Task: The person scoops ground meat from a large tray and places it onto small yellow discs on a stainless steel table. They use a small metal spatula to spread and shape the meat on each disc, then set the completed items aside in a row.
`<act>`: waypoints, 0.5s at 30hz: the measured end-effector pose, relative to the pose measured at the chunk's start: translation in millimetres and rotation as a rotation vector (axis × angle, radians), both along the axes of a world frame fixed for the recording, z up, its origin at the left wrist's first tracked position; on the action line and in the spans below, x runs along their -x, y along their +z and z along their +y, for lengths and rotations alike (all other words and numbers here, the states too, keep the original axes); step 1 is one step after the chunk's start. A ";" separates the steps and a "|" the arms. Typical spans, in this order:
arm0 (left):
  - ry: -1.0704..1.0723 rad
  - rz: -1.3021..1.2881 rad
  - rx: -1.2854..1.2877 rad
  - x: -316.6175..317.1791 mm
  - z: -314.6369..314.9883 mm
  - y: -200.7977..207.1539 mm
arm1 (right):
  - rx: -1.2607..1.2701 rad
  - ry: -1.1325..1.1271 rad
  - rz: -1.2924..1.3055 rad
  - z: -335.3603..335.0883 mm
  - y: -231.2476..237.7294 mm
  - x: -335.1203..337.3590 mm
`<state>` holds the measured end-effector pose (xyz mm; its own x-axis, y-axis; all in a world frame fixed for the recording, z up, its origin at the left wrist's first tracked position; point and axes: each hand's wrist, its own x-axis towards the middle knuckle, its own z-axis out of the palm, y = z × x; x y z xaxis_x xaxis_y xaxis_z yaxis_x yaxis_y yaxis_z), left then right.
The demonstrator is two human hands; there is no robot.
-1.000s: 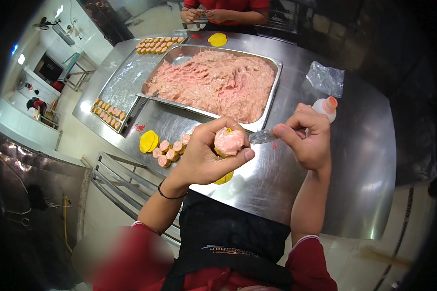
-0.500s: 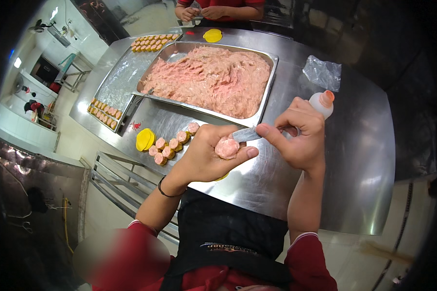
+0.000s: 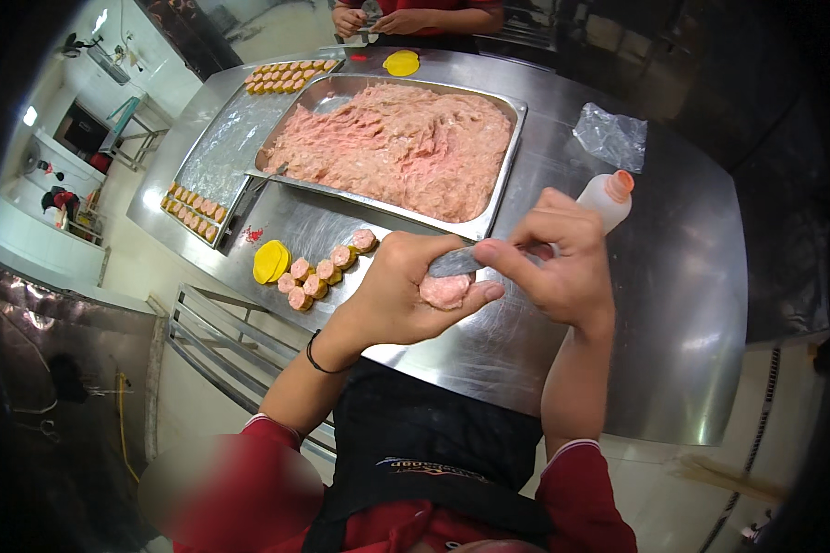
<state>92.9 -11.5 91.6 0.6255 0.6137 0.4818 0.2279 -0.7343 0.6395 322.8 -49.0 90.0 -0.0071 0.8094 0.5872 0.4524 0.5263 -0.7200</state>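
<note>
Metal blade (image 3: 454,264), beside pink meat piece (image 3: 444,293) moments ago, now across its upper edge: smoothing, seemingly. Left grip (image 3: 392,290) curled round piece; right grip (image 3: 567,261) pinching blade.

red short sleeves (image 3: 581,498) | white cuff trim (image 3: 576,446) | black apron (image 3: 415,405), printed logo (image 3: 438,468) | black left wristband (image 3: 314,361)

Pan (image 3: 505,166) of meat (image 3: 397,147) mid-table, tray (image 3: 217,152) to its left, bottle (image 3: 602,200) to its right.
Dumplings sit in rows at the tray's far and near ends; before the pan, wrappers (image 3: 270,262), loose dumplings (image 3: 314,287), then the left hand (image 3: 387,286) around a filled dumpling (image 3: 444,291), the right hand's (image 3: 558,253) spatula (image 3: 454,262) at its far side; a plastic bag (image 3: 610,138) lies behind the bottle.
</note>
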 end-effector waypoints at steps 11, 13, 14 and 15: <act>-0.059 -0.237 -0.014 -6.4 -0.7 -8.3 | -0.017 0.002 0.031 -1.0 1.1 -15.7; -0.126 -0.211 0.014 -6.5 -1.6 -8.3 | -0.089 0.089 -0.039 1.5 0.0 -5.9; -0.127 -0.200 -0.008 -6.1 -2.8 -8.1 | -0.103 0.093 -0.048 0.5 0.6 -2.6; -0.114 -0.186 -0.022 -5.8 -2.6 -7.6 | -0.099 0.088 -0.066 0.1 2.1 -1.1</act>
